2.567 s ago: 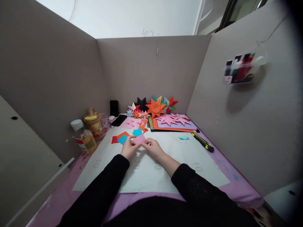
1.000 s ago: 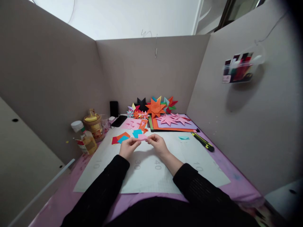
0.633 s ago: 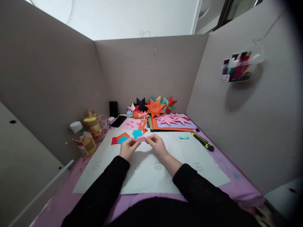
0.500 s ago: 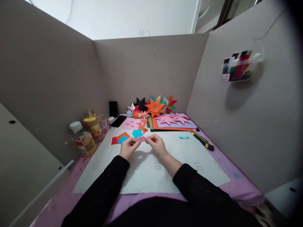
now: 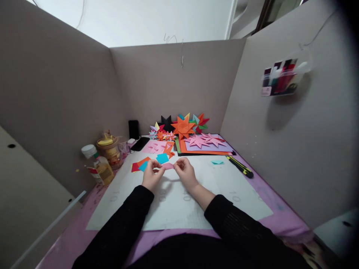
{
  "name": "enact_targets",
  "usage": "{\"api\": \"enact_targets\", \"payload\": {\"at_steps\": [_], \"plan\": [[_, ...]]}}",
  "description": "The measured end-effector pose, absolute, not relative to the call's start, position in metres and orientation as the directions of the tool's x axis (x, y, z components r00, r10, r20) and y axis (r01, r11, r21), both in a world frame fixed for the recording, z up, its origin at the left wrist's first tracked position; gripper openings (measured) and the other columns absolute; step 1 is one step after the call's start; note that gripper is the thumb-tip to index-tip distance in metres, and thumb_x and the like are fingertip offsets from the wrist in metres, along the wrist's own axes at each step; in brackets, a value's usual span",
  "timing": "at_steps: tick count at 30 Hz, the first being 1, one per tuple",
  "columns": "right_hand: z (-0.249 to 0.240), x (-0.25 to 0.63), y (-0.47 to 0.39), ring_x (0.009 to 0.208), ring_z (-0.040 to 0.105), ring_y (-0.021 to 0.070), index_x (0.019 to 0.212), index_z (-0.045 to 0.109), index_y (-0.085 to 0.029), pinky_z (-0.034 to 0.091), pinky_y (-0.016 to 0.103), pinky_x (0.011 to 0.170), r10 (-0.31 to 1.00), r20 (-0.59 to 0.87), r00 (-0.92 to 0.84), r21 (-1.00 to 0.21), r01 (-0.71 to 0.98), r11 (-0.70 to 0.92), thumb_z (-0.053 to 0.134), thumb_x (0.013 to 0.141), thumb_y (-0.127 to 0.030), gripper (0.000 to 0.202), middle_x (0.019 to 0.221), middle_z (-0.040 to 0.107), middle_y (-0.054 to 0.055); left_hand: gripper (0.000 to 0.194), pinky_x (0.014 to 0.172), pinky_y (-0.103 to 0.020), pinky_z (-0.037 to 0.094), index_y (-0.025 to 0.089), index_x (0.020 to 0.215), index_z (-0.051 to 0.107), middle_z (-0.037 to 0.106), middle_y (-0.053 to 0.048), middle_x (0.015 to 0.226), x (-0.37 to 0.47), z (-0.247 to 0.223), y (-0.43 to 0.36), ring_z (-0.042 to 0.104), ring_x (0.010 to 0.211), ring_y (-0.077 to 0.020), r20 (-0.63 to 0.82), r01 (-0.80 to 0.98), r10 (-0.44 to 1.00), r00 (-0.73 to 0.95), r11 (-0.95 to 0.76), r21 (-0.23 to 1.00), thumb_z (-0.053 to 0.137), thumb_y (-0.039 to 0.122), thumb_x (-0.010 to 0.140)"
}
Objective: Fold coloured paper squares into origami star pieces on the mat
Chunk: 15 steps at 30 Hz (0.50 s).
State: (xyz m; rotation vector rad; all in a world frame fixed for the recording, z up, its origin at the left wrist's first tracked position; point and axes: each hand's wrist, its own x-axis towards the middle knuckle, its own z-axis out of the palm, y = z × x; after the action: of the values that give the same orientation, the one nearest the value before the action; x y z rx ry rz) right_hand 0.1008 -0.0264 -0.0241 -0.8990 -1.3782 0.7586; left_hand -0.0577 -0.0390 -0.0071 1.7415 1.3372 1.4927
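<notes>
Paper stars (image 5: 183, 127) mark this partitioned craft desk (image 5: 179, 215).

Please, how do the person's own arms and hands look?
The left hand and right hand are bare, without gloves. The left sleeve is long and black; the right sleeve, also long and black, shows faint lighter lines and ends farther from the hand.
</notes>
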Motion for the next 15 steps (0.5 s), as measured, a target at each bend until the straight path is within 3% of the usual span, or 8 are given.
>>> {"api": "enact_targets", "payload": {"at_steps": [3,7,10,15], "plan": [[-0.0244,0.1022,-0.0309,0.073,0.054,0.0166,0.081,0.052,-0.022,0.044,0.031,0.072,0.793,0.607,-0.050,-0.764,0.237,0.600,0.051,0.078,-0.026,0.005,0.077,0.057,0.003,0.026,0.084,-0.033,0.041,0.020,0.095,0.056,0.059,-0.007,0.100,-0.0585,-0.0045,-0.0415,0.053,0.097,-0.0198,0.589,0.516,0.808,0.023,-0.514,0.685,0.061,0.031,0.072],[-0.0257,0.1004,-0.0346,0.074,0.053,0.0181,0.080,0.053,-0.022,0.043,0.033,0.074,0.733,0.653,-0.191,-0.675,0.292,0.678,0.048,0.080,-0.022,0.005,0.078,0.058,0.004,0.011,0.088,-0.036,0.037,0.021,0.075,0.062,0.063,-0.005,0.082,-0.0595,-0.0033,-0.0423,0.055,0.088,-0.0199,0.605,0.592,0.779,0.163,-0.568,0.572,0.056,0.030,0.077],[-0.0236,0.0999,-0.0345,0.073,0.053,0.0172,0.082,0.052,-0.022,0.044,0.031,0.072,0.759,0.623,-0.188,-0.706,0.283,0.649,0.048,0.079,-0.022,0.005,0.078,0.057,0.003,0.017,0.086,-0.035,0.037,0.020,0.067,0.060,0.063,-0.003,0.074,-0.0593,-0.0037,-0.0412,0.055,0.078,-0.0184,0.584,0.595,0.786,0.203,-0.572,0.564,0.053,0.030,0.079],[-0.0172,0.1017,-0.0331,0.069,0.053,0.0158,0.084,0.049,-0.022,0.044,0.029,0.068,0.846,0.525,-0.092,-0.820,0.211,0.532,0.048,0.078,-0.025,0.007,0.074,0.054,0.000,0.017,0.086,-0.036,0.037,0.021,0.067,0.061,0.064,-0.004,0.076,-0.0583,-0.0044,-0.0412,0.055,0.079,-0.0191,0.551,0.607,0.819,0.162,-0.523,0.599,0.054,0.032,0.078]]}}
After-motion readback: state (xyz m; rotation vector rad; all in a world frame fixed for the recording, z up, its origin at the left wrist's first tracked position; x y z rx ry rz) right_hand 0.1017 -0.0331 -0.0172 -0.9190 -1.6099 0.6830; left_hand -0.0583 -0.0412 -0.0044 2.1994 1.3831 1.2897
